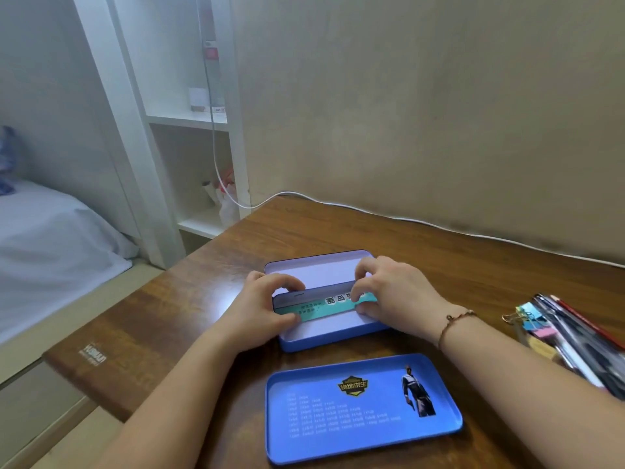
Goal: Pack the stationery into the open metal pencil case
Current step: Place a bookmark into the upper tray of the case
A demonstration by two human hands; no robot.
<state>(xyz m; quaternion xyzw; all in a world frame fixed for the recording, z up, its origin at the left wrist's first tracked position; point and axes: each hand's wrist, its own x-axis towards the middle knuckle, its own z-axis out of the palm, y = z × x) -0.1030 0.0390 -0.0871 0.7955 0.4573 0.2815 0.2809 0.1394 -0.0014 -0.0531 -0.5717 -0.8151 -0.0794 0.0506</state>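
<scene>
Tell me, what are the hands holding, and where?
Both hands, left and right, hold a teal strip by its two ends, over the open pencil case.

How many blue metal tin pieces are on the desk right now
2. The open pencil case sits in the middle of the desk under both hands; a separate blue tray with printed artwork lies nearer the person.

One open case (333,335), one tray (363,409), perhaps several pens (575,340).

Pens and pencils (575,336) at right are motion-blurred and cropped by the frame edge; the teal box's (324,304) ends are covered by fingers.
</scene>
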